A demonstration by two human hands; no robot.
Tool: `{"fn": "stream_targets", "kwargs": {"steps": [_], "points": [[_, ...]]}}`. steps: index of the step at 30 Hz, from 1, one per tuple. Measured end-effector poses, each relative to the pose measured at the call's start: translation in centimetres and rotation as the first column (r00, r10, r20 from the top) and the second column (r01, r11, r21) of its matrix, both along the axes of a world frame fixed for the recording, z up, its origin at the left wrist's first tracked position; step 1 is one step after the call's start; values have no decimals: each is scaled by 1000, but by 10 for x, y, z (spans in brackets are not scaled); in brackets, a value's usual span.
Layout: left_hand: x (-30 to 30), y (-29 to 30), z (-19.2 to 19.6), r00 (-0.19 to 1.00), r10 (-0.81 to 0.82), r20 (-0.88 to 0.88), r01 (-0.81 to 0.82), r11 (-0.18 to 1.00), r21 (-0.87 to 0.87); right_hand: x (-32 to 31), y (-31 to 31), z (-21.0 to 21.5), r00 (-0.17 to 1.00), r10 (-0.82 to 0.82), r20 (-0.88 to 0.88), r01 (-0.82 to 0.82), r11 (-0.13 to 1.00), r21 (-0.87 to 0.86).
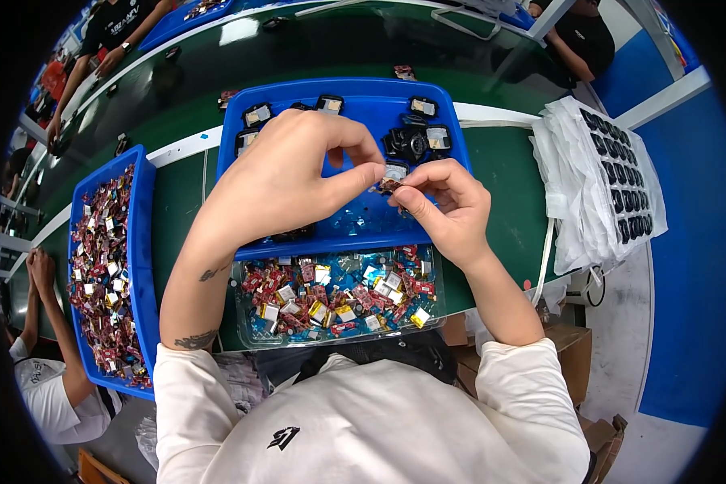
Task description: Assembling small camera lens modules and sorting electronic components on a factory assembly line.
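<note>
My left hand (286, 173) and my right hand (448, 206) meet over a blue tray (355, 222), pinching one small component (391, 179) between their fingertips. The piece looks reddish-brown with a silvery square part; fingers hide most of it. Several small black square housings (415, 139) lie along the far part of the blue tray. Right under my wrists stands a clear plastic tray (339, 297) filled with several small red circuit boards and silver and yellow cells.
A long blue bin (109, 258) of similar red parts stands at my left on the green bench (492, 161). White bagged trays of black parts (613, 173) lie at the right. Other people work at the left edge and across the far bench.
</note>
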State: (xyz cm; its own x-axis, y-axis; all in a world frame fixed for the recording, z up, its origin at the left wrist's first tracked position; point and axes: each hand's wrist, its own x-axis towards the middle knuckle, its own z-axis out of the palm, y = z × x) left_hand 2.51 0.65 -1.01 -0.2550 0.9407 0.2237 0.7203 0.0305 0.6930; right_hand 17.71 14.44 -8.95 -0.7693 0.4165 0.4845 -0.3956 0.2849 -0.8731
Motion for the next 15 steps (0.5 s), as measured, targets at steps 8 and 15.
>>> {"fn": "stream_targets", "kwargs": {"steps": [8, 15], "points": [[0, 0, 2, 995, -68, 69, 72, 996, -58, 1, 10, 8, 943, 332, 22, -292, 857, -425], [1, 1, 0, 980, -27, 197, 30, 1000, -10, -2, 3, 6, 972, 236, 9, -224, 934, -277]]}}
